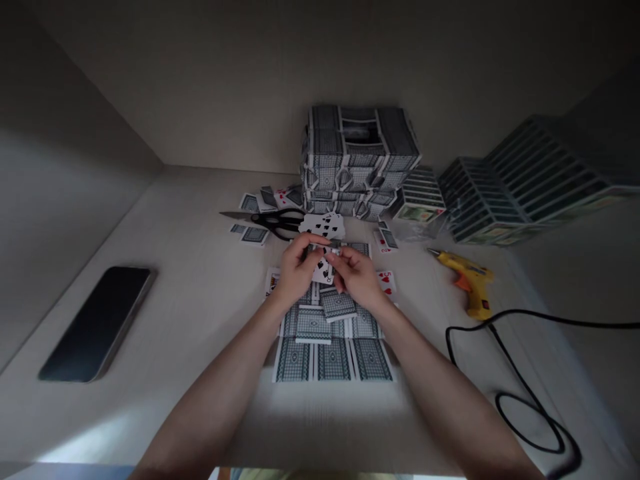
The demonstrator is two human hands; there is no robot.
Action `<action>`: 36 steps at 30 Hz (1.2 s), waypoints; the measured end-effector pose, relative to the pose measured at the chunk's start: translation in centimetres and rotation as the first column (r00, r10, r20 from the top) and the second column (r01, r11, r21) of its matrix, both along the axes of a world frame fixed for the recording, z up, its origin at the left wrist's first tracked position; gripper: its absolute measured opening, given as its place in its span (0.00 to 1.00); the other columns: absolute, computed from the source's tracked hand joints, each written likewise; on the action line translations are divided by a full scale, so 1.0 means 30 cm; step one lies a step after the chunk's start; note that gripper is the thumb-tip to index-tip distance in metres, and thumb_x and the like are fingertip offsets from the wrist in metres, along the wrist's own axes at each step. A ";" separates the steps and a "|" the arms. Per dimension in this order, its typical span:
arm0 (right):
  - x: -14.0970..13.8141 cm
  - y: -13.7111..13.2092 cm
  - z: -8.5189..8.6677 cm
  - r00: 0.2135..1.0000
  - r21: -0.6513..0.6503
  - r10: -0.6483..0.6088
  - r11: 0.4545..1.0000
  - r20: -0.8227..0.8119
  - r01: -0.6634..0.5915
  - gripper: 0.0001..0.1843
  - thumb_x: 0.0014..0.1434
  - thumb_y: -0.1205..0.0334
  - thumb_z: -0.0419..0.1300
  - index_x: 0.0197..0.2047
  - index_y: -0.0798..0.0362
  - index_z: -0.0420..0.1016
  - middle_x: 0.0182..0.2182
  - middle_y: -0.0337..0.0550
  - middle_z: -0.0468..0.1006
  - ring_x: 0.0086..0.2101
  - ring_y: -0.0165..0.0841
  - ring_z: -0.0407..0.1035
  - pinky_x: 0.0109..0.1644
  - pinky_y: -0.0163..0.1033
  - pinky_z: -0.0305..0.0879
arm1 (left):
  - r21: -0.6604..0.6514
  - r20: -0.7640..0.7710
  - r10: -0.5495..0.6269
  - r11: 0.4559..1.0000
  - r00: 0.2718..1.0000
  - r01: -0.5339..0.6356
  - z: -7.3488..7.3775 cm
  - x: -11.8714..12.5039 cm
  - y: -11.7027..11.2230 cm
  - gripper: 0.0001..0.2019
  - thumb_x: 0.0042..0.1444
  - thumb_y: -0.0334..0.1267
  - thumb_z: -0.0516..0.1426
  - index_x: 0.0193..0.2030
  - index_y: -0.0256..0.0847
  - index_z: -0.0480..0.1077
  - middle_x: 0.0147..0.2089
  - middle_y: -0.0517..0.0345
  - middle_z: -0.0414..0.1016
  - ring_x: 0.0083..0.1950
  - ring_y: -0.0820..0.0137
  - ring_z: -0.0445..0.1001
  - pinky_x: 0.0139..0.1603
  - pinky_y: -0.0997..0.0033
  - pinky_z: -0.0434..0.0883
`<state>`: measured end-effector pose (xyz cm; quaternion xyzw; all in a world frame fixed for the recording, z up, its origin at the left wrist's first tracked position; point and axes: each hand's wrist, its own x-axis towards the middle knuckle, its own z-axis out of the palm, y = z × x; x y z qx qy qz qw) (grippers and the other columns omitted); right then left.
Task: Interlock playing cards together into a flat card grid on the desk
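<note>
A playing card (323,269) with black pips is held between my left hand (301,263) and my right hand (353,268), with the fingers of both pinched on its edges. Below them lie patterned card backs (334,360) set out in rows, with folded or stacked cards (339,304) on top. Just beyond my fingertips is a loose pile of face-up cards (320,225). Red-pip cards (387,283) stick out beside my right wrist, and another card (272,280) shows beside my left.
Black-handled scissors (270,219) lie among card pieces. A box-like structure built of cards (357,157) stands behind. To the right are stacked card packs (480,200) and a yellow glue gun (467,280) with its black cable (523,393). A phone (95,323) rests at left.
</note>
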<state>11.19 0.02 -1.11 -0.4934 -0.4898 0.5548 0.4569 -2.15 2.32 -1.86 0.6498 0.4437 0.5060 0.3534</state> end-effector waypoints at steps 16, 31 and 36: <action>-0.003 0.011 0.000 0.989 0.005 -0.094 0.995 -0.114 0.095 0.18 0.51 0.46 0.60 0.35 0.51 0.62 0.11 0.22 0.61 0.08 0.21 0.54 0.10 0.27 0.43 | 0.008 -0.039 0.149 0.989 0.988 -0.148 -0.019 0.023 -0.009 0.10 0.58 0.40 0.53 0.44 0.41 0.68 0.35 0.57 0.75 0.33 0.73 0.72 0.34 0.74 0.68; -0.019 -0.004 -0.026 0.996 0.069 -0.083 0.994 -0.038 0.085 0.14 0.56 0.52 0.57 0.43 0.48 0.64 0.14 0.25 0.60 0.10 0.23 0.58 0.11 0.29 0.49 | -0.006 -0.055 0.133 0.991 0.990 -0.133 -0.005 0.014 -0.009 0.14 0.62 0.46 0.47 0.41 0.41 0.68 0.36 0.57 0.74 0.38 0.71 0.72 0.39 0.72 0.67; -0.019 -0.005 -0.028 0.996 0.063 -0.075 0.995 -0.047 0.078 0.15 0.55 0.52 0.57 0.43 0.48 0.63 0.16 0.26 0.64 0.11 0.23 0.59 0.12 0.29 0.51 | -0.011 -0.104 0.146 0.989 0.984 -0.148 -0.003 0.017 -0.010 0.07 0.58 0.41 0.53 0.39 0.41 0.66 0.34 0.59 0.73 0.36 0.70 0.71 0.38 0.72 0.67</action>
